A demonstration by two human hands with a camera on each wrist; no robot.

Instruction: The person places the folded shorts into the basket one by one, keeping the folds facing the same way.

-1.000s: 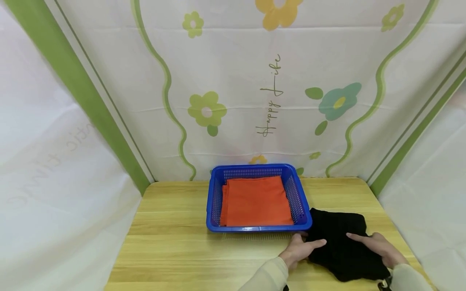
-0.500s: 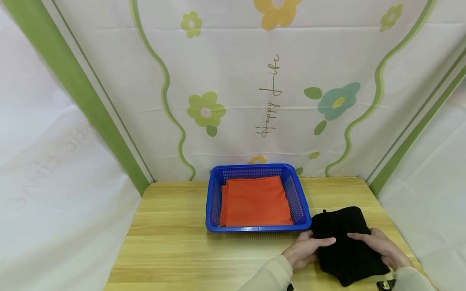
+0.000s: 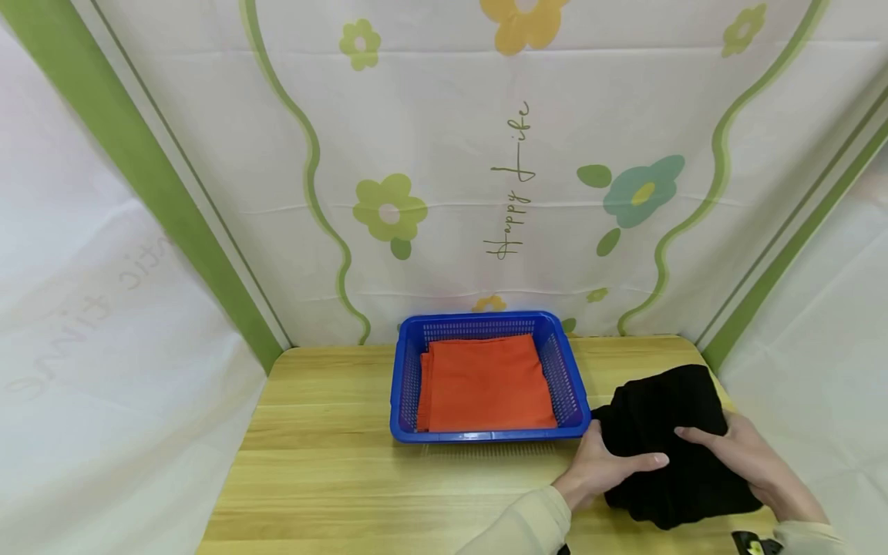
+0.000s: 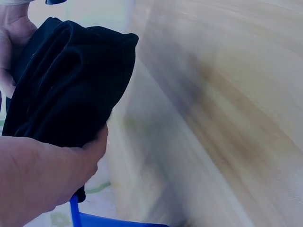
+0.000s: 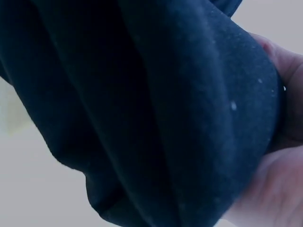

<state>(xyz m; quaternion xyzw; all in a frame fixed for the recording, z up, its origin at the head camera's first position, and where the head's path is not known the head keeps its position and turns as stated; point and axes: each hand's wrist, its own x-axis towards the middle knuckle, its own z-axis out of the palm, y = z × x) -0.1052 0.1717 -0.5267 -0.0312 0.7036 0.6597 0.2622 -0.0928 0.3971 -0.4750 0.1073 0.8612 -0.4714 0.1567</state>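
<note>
A bundle of folded black cloth (image 3: 666, 412) is held between both hands at the right of the table, beside the basket; what kind of cloth piece it is cannot be told. My left hand (image 3: 605, 465) grips its left side, thumb on top and fingers hidden beneath. On the opposite side my right hand (image 3: 752, 461) holds it, thumb laid over the top. In the left wrist view the black cloth (image 4: 75, 90) hangs in folds above the tabletop, gripped by my left hand (image 4: 47, 172). Soft folds of black cloth (image 5: 142, 113) fill most of the right wrist view, with my right hand (image 5: 274, 189) at its edge.
A blue perforated plastic basket (image 3: 489, 437) stands at the back middle of the wooden table (image 3: 333, 462), close to the left hand. Folded orange cloth (image 3: 489, 385) lies inside it. White patterned curtains (image 3: 451, 154) enclose the back and both sides.
Both hands have shifted the black cloth a little to the right and back. It has tilted, and its folds have rearranged. Basket and orange cloth stay put.
</note>
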